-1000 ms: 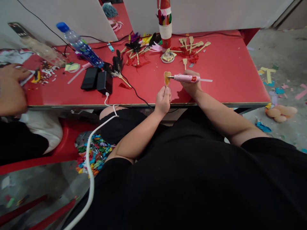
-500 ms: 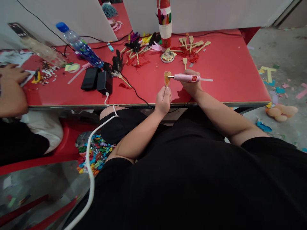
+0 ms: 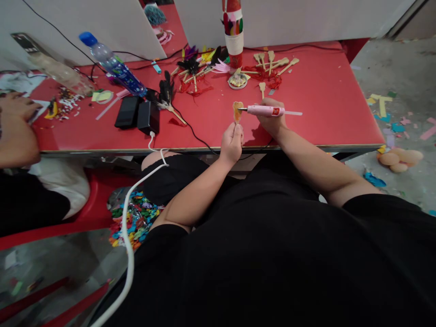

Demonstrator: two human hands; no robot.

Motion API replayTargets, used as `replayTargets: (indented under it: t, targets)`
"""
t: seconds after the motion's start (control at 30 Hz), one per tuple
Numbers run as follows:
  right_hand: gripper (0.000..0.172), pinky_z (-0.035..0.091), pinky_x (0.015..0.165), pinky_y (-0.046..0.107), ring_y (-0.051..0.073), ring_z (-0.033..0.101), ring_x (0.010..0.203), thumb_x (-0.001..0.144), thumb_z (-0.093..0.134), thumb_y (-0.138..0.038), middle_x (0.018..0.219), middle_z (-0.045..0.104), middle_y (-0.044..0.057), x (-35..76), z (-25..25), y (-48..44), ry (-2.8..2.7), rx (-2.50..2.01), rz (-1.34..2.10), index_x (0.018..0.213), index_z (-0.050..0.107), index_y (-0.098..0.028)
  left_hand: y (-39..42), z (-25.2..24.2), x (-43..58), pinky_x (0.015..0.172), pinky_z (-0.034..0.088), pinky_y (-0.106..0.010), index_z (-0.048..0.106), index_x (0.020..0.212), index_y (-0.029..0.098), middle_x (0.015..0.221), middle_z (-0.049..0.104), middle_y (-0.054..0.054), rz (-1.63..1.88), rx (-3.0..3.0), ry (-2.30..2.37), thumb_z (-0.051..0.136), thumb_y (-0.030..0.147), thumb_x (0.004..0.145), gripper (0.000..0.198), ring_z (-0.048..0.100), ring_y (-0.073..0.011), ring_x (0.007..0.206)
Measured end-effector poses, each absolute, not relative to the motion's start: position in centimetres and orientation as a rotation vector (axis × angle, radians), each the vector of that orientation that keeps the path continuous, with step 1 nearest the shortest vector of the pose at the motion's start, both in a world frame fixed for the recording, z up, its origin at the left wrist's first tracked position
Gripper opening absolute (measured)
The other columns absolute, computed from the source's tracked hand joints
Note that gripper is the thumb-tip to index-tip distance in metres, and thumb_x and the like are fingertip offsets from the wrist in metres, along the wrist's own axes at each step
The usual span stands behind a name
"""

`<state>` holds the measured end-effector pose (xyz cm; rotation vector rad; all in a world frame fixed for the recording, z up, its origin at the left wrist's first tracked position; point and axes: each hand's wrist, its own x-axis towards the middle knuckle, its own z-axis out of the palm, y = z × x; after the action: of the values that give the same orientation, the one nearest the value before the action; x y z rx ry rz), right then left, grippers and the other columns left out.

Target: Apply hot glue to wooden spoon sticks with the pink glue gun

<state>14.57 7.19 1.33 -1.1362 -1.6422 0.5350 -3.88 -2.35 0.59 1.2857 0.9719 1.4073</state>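
Observation:
My left hand [image 3: 232, 141] is closed around the handle of a small flat wooden stick [image 3: 237, 109], its rounded, lobed head upright above the fingers. An orange-brown patch shows on that head. In my right hand [image 3: 272, 119] lies a pink hot glue gun [image 3: 264, 111], slim like a pen, with a clear glue stick [image 3: 293, 113] poking out at its rear. The metal tip points left and meets the wooden head or sits just in front of it; I cannot tell which. Another wooden stick [image 3: 262, 88] lies just beyond my right hand.
Several wooden sticks [image 3: 271, 59] and feathered sticks [image 3: 192, 68] lie at the back of the red table [image 3: 327, 104]. Near them are a small round dish [image 3: 237, 81] and a tall decorated cylinder [image 3: 234, 43]. Leftward are a bottle [image 3: 117, 68], black boxes [image 3: 149, 117] and another person's hand [image 3: 18, 106].

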Motion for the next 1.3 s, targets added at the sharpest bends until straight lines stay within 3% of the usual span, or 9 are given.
replayTargets:
  t: [0.43,0.7,0.97,1.17,1.3]
  targets:
    - [0.077,0.059,0.064,0.041,0.018,0.052,0.063,0.093,0.082,-0.095,0.065,0.052,-0.002,14.9,0.3,8.0,-1.654,-1.128,0.460,0.069,0.049,-0.030,-2.3,0.4,-3.9,0.051,0.029,-0.028,0.045,0.084,0.027,0.064,0.038,0.007,1.418,1.296,0.972,0.060,0.077,0.118,0.062,0.032,-0.0116,0.052]
    - [0.069,0.059,0.068,0.045,0.021,0.052,0.065,0.094,0.086,-0.087,0.069,0.052,-0.002,15.2,-0.8,8.6,-1.662,-1.137,0.452,0.073,0.050,-0.032,-2.5,0.6,-3.9,0.051,0.031,-0.027,0.044,0.083,0.027,0.065,0.038,0.007,1.422,1.289,0.972,0.061,0.083,0.114,0.067,0.033,-0.0113,0.054]
    - [0.069,0.058,0.068,0.040,0.016,0.047,0.065,0.097,0.090,-0.079,0.067,0.050,-0.003,15.3,-0.8,8.7,-1.679,-1.163,0.454,0.074,0.047,-0.030,-2.2,0.2,-3.9,0.051,0.031,-0.027,0.044,0.085,0.026,0.066,0.037,0.007,1.404,1.277,0.963,0.060,0.075,0.119,0.061,0.035,-0.0111,0.054]
    - [0.056,0.061,0.070,0.043,0.022,0.060,0.068,0.095,0.092,-0.064,0.066,0.054,-0.002,15.4,-0.2,8.1,-1.712,-1.150,0.457,0.072,0.051,-0.031,-1.8,0.6,-3.5,0.047,0.025,-0.024,0.039,0.086,0.027,0.063,0.029,0.009,1.365,1.140,0.942,0.058,0.079,0.118,0.064,0.026,-0.0099,0.050]
    - [0.047,0.063,0.073,0.046,0.023,0.060,0.067,0.095,0.089,-0.055,0.068,0.060,0.001,15.8,-0.3,7.6,-1.742,-1.109,0.420,0.072,0.055,-0.031,-1.8,1.1,-3.3,0.046,0.023,-0.025,0.040,0.086,0.027,0.064,0.027,0.010,1.362,1.128,0.925,0.060,0.074,0.119,0.061,0.024,-0.0094,0.050]
